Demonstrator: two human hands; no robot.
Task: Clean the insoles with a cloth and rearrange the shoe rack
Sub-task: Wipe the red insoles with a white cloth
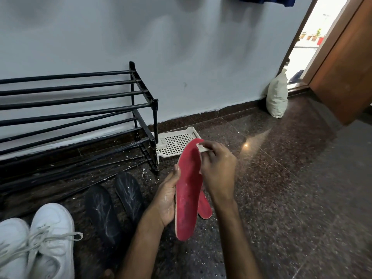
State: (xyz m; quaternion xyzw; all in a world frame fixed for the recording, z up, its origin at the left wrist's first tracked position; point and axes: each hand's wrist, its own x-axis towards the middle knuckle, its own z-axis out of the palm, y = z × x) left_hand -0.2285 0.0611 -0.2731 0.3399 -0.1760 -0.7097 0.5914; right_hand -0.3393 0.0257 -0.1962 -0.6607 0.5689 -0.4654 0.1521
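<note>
A red insole (188,190) stands almost upright in the middle of the view, gripped along its left edge by my left hand (168,198). My right hand (218,168) pinches a small white cloth (202,148) against the insole's top right edge. A second red insole (204,208) lies on the floor behind the first, mostly hidden. Two black insoles (112,206) streaked with white lie on the floor to the left. The black metal shoe rack (80,109) stands bare against the wall at the left.
A pair of white laced sneakers (36,244) sits at the bottom left. A white perforated plastic tray (177,144) lies by the rack's right leg. A white sack (277,97) leans on the wall beside the open wooden door (346,63). The dark granite floor is speckled with white bits.
</note>
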